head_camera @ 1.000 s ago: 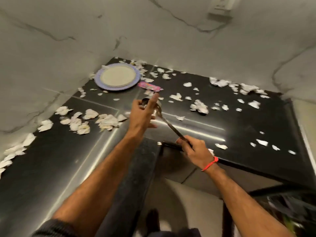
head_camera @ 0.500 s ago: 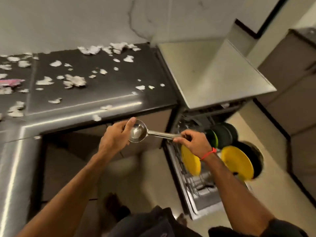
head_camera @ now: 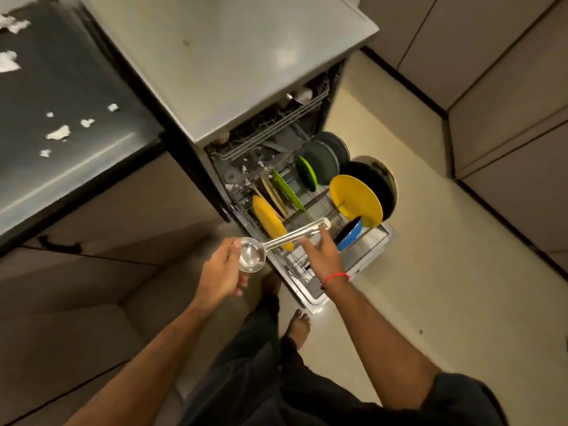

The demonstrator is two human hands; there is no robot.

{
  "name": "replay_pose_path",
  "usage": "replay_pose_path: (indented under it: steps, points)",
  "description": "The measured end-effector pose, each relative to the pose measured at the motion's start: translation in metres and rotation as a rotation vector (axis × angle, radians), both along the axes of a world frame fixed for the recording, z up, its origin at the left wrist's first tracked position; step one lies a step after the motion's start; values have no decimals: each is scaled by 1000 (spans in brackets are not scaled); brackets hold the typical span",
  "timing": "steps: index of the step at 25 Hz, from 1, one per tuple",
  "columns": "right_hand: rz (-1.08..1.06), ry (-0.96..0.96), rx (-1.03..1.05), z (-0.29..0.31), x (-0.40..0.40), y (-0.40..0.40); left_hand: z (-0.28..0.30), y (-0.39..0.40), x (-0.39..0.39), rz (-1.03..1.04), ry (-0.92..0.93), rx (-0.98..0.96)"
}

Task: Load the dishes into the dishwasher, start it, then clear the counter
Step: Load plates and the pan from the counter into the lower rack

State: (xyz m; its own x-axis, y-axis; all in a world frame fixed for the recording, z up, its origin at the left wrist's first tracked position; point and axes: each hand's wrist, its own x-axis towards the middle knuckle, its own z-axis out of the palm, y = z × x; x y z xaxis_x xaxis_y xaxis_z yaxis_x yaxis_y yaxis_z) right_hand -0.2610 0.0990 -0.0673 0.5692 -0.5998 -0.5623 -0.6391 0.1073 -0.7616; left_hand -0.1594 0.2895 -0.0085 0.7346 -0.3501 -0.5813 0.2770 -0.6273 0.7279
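The left hand (head_camera: 222, 273) cups the round bowl of a polished stainless-steel ladle (head_camera: 270, 245), thumb at the rim and fingers curled underneath. The right hand (head_camera: 322, 256) pinches the far part of the flat handle between thumb and fingertips, so both hands hold the ladle in the air, just above the near edge of the pulled-out lower dishwasher rack (head_camera: 295, 269).

The ladle's long axis runs from lower left to upper right, the bowl toward the person and opening upward, the handle tip pointing out over the rack toward the large yellow plate (head_camera: 356, 196) and the blue-rimmed dish (head_camera: 350, 233).

It looks stiff and light, unlikely to break, but smooth metal is slippery if wet; the handle near the bowl would probably be the surest place to grip, since the weight sits at that end.

Round it, another yellow plate (head_camera: 269, 219), green plates (head_camera: 287, 189) and dark grey plates (head_camera: 322, 162) stand on edge in the rack. To the left, the dark glossy counter (head_camera: 76, 167) carries white paper scraps (head_camera: 58, 132).
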Motion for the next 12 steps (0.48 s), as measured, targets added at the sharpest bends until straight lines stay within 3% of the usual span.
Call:
replay_pose_path:
  steps: [5,12]
  points:
    - [-364,-6,432,-66,-1,-14,-79,-91,-20,34,406,-11]
    - [-221,205,280,-210,20,-91,-233,-189,-11,187,579,45]
